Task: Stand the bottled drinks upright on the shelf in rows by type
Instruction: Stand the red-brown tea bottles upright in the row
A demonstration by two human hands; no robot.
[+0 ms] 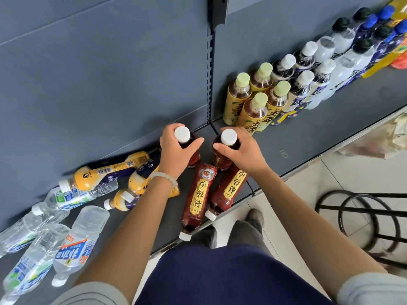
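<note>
Both hands set dark-red, white-capped plastic drink bottles upright on the grey metal shelf point(308, 137).
Left hand point(176, 148) fingers grasp one bottle point(184, 137), right hand point(242, 150) another point(226, 142); either risks toppling against red bottles lying alongside point(199, 194).

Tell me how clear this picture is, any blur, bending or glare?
Head view: wide-angle bending bows the shelf edge and stretches the corners; lighting is soft and even, with faint shadows behind the left hand and right hand; hands and red bottles are sharp; water bottles at lower left look slightly smeared; no harsh glare.
</note>
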